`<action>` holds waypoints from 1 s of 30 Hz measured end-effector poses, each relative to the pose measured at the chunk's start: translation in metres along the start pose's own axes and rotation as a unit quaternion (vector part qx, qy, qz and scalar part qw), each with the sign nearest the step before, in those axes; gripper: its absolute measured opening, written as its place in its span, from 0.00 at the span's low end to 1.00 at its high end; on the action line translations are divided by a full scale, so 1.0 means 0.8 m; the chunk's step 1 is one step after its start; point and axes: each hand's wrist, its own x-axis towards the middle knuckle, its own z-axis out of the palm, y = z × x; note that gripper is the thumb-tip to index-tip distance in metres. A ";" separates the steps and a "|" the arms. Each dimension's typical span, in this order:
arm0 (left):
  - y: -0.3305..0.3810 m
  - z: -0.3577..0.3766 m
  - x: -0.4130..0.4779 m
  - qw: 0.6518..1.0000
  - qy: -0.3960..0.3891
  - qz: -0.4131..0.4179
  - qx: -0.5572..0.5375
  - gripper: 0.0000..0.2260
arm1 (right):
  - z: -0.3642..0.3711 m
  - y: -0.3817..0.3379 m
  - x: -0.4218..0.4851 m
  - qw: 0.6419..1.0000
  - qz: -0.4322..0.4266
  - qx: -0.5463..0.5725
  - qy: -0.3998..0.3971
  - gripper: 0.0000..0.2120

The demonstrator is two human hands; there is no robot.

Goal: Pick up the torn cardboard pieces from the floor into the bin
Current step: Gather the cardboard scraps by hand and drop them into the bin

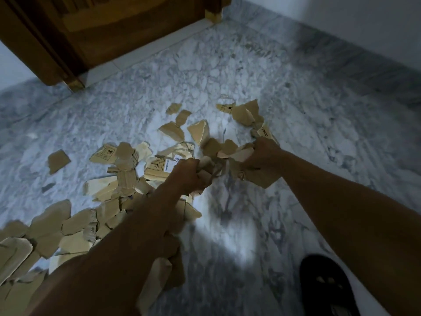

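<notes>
Several torn brown cardboard pieces [68, 226] lie scattered over the grey marble floor, thickest at the lower left and running up toward the middle. My left hand [190, 176] grips a crumpled bunch of cardboard pieces [225, 151] from the left. My right hand [264, 158] grips the same bunch from the right, with more torn pieces [246, 115] sticking up beyond its fingers. A piece with a printed label [164, 167] lies just left of my left hand. No bin is in view.
A wooden door [118, 30] and its frame stand at the top left. A pale wall with a dark skirting [364, 55] runs along the right. My foot in a black sandal [328, 288] stands at the lower right. A lone piece [58, 160] lies at the left.
</notes>
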 end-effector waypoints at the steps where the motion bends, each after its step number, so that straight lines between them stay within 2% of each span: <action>1: -0.002 0.000 0.012 1.000 -0.001 -0.012 0.008 0.22 | 0.000 0.002 0.011 1.000 -0.008 -0.008 -0.015 0.23; 4: -0.020 0.017 0.043 1.000 0.000 -0.014 -0.012 0.21 | 0.020 0.021 0.051 0.998 -0.014 -0.034 -0.043 0.22; 7: -0.041 0.044 0.048 0.998 0.015 0.003 -0.054 0.15 | 0.055 0.044 0.076 0.998 -0.049 0.003 -0.036 0.23; 9: -0.049 0.062 0.051 0.998 0.012 -0.013 -0.056 0.14 | 0.070 0.056 0.088 0.996 -0.071 0.039 -0.034 0.23; 10: -0.048 0.067 0.053 0.998 0.015 -0.027 -0.054 0.14 | 0.073 0.059 0.094 0.995 -0.076 0.043 -0.041 0.25; 13: -0.044 0.074 0.062 0.995 0.032 -0.054 -0.076 0.17 | 0.073 0.063 0.107 0.992 -0.098 0.015 -0.082 0.42; 14: -0.039 0.071 0.064 0.994 0.036 -0.062 -0.088 0.17 | 0.068 0.062 0.107 0.991 -0.090 0.030 -0.090 0.40; 16: -0.022 0.065 0.067 0.991 0.038 -0.061 -0.110 0.14 | 0.063 0.059 0.105 0.990 -0.079 0.062 -0.095 0.30; 18: -0.004 0.060 0.074 0.991 0.038 -0.054 -0.119 0.13 | 0.064 0.066 0.106 0.989 -0.069 0.080 -0.099 0.33; 21: 0.030 0.041 0.095 0.993 0.028 -0.068 -0.088 0.09 | 0.050 0.087 0.104 0.987 -0.049 0.095 -0.121 0.33; 24: 0.059 0.016 0.140 0.997 0.019 -0.026 -0.069 0.14 | 0.001 0.118 0.114 0.990 -0.053 0.023 -0.131 0.24; 27: 0.105 0.007 0.201 0.998 -0.067 0.012 0.002 0.10 | -0.065 0.164 0.126 0.995 -0.030 -0.021 -0.091 0.32; 30: 0.169 0.023 0.269 0.981 -0.120 0.065 0.138 0.13 | -0.102 0.212 0.137 0.997 -0.029 -0.070 -0.028 0.25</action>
